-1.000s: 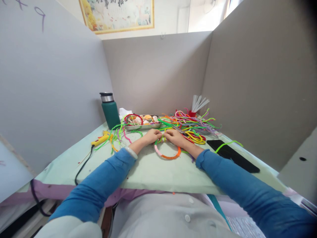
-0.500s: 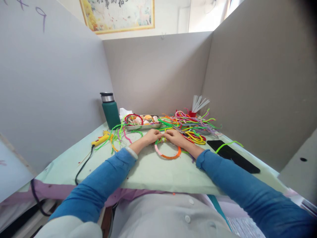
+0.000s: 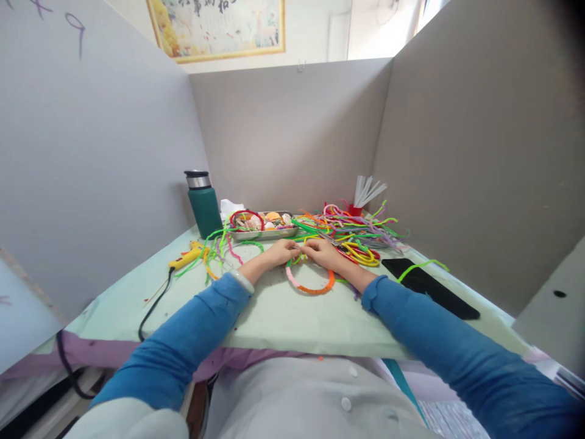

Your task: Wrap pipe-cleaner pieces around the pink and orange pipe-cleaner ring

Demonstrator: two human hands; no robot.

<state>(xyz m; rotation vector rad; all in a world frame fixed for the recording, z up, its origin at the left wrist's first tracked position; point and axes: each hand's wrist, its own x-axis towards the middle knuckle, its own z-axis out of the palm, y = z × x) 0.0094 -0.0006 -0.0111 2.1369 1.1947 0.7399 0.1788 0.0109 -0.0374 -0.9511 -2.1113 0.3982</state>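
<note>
A ring wrapped in orange, pink and green pipe cleaners (image 3: 315, 291) hangs toward me just over the table, its far side at my fingers. My left hand (image 3: 281, 251) pinches its upper left part, around the green section. Opposite, my right hand (image 3: 320, 253) has its thumb and fingers closed at the ring's top, where a bit of yellow pipe cleaner shows. The fingertips of both hands almost meet, and they partly hide what lies between them. Behind my right hand is a bundle of yellow pipe cleaners (image 3: 363, 255).
A metal tray of shells (image 3: 274, 233) stands at the back, beside a heap of colourful pipe cleaners (image 3: 338, 219). At left are a green bottle (image 3: 204, 210) and a corded yellow glue gun (image 3: 185, 258). A black phone-like slab (image 3: 427, 289) lies right. Grey partitions (image 3: 292, 128) enclose the table.
</note>
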